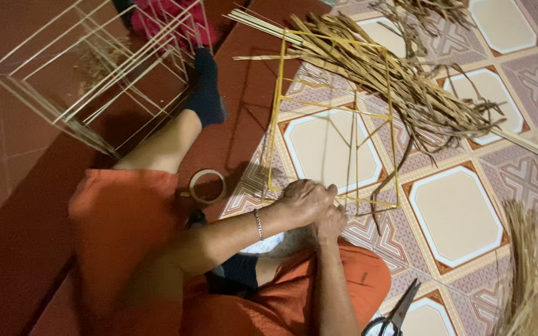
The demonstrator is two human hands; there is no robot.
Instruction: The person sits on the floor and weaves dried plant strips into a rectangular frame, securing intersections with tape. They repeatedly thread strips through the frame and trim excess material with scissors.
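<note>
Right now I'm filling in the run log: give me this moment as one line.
left hand: on yellow stick frame corner | right hand: beside it, grip hidden | tape roll: floor | scissors: by knee

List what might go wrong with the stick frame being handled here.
Both hands, left hand over right hand, press at one lower corner of the thin yellow stick frame; the sticks might bend or snap. Dried leaf strips draped across its top could snag. Scissors lie close to the knee.
</note>
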